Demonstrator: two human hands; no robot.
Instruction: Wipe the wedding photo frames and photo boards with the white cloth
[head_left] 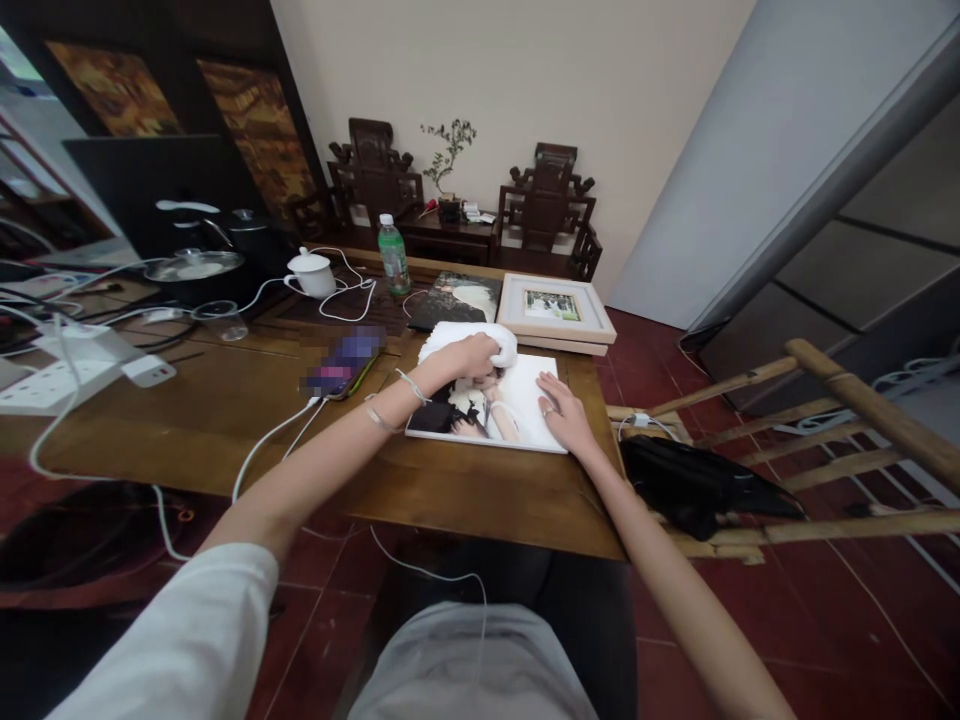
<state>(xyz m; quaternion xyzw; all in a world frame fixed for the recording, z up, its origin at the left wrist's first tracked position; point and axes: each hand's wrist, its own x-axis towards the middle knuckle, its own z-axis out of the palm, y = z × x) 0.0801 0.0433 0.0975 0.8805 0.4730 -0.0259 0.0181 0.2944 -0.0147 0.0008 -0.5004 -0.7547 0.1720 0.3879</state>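
Observation:
A photo panel (517,425) with white edges lies flat near the front of the wooden table, its picture partly covered. My left hand (474,357) is closed on a bunched white towel (448,336), which rests over the panel's far left part. My fingertips are curled into the cloth. Flat on the panel's right edge lies my right hand (564,412), fingers stretched out, with a ring on one finger. Just behind the panel are a dark photo panel (446,298) and a pale framed photo (553,303), which sits on another flat frame.
Left of the panel, a phone (341,365) is plugged into a white cable. Farther back stand a green-labelled bottle (392,255), a lidded white cup (311,273) and a pot (196,272). A power strip (64,385) lies far left. A bamboo chair (832,372) holding a black bag (694,485) stands right.

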